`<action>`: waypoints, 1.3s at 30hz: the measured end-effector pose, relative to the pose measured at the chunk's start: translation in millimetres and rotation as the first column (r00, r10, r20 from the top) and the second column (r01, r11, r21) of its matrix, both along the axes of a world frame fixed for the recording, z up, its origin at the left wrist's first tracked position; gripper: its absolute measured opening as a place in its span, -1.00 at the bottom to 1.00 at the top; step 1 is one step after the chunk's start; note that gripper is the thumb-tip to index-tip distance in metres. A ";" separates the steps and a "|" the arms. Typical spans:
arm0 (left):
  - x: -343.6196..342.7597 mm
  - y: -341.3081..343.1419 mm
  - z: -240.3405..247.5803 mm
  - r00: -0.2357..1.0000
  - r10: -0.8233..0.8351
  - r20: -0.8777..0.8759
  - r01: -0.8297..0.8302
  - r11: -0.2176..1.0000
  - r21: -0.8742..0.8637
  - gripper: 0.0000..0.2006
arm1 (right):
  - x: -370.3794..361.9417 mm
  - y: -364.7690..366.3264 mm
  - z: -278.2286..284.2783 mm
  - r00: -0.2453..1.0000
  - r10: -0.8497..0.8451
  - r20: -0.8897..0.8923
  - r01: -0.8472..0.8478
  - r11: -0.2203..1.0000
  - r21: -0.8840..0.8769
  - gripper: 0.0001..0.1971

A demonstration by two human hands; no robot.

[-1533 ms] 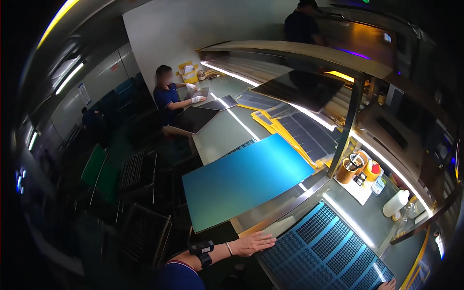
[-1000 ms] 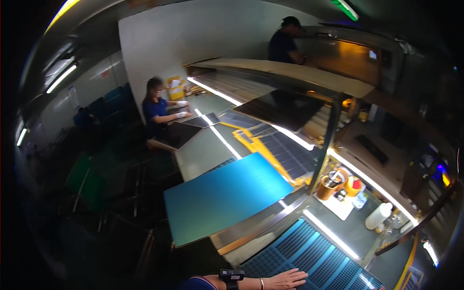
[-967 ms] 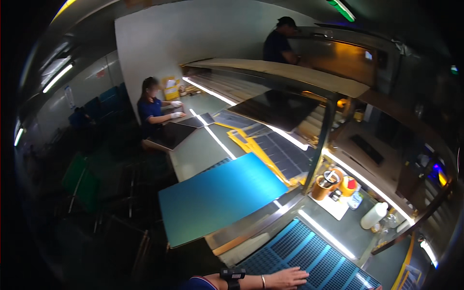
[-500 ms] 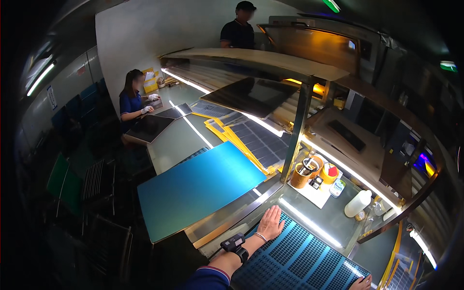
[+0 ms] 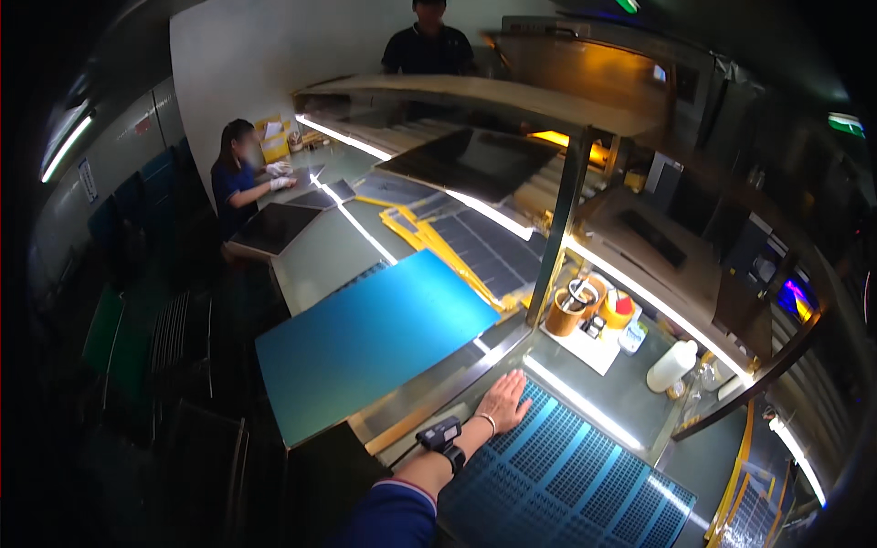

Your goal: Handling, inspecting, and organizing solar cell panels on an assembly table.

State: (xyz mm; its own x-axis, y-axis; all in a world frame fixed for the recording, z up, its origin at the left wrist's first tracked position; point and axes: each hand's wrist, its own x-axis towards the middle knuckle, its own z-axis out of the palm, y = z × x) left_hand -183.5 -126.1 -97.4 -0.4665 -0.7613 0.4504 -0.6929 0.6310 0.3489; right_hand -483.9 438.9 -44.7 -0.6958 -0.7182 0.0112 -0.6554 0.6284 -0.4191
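Observation:
My left hand (image 5: 503, 403) rests with stretched fingers on the far left corner of a blue panel (image 5: 571, 457) patterned with dark grid blocks. The panel lies on the work table in front of me. A small black device (image 5: 440, 433) is strapped to my left wrist, beside a thin bracelet. My right hand is out of the picture. Left of the panel, a large plain blue sheet (image 5: 379, 342) lies tilted over the table.
Beyond the panel stand brown tape rolls holding tools (image 5: 567, 310) and a white bottle (image 5: 671, 366). A metal post (image 5: 563, 228) carries shelves with tube lights. Yellow-edged dark sheets (image 5: 480, 242) lie farther off. A gloved co-worker (image 5: 239, 173) sits far left; another person (image 5: 427, 41) stands behind.
My right hand has gone out of view at the panel's near right corner. My left hand stays on the panel. The whole view has shifted slightly.

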 end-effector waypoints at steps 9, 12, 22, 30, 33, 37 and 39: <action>2.2 1.9 3.9 0.999 0.041 0.017 -0.041 0.999 0.024 -0.56 | -18.5 38.3 -39.6 0.971 0.126 -0.202 -0.139 0.989 -0.054 -0.42; 1.5 1.8 1.9 0.998 0.055 0.006 -0.055 0.998 0.038 -0.57 | -15.3 32.7 -26.6 0.998 0.033 -0.052 -0.033 0.999 -0.003 -0.44; 0.4 0.9 1.7 0.998 0.062 -0.032 -0.062 0.998 0.006 -0.61 | -11.5 10.7 -6.9 0.988 -0.146 0.045 0.141 0.983 0.114 -0.13; 0.8 1.6 3.5 0.997 0.071 0.038 -0.072 0.997 0.025 -0.53 | 12.0 -4.8 -8.3 0.959 -0.262 -0.107 0.276 0.949 0.151 -0.31; 0.7 -0.3 5.0 0.996 0.069 0.063 -0.072 0.997 0.040 -0.52 | 12.5 -2.1 -13.5 0.966 -0.223 -0.130 0.241 0.960 0.143 -0.39; 0.4 -4.1 10.6 0.998 0.051 -0.046 -0.051 0.999 0.012 -0.54 | -7.2 3.3 -22.3 0.991 -0.093 -0.091 0.097 0.995 0.037 -0.33; 0.2 -8.1 11.6 0.992 0.034 -0.120 -0.039 0.998 -0.045 -0.61 | -21.3 0.0 -24.1 0.886 0.241 -0.396 -0.342 0.917 -0.207 -0.55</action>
State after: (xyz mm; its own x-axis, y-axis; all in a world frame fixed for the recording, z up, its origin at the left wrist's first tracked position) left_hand -183.3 -134.2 -85.9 -0.3797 -0.7536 0.5366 -0.6712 0.6236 0.4007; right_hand -505.2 439.0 -68.8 -0.3677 -0.8224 0.4340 -0.9267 0.2848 -0.2453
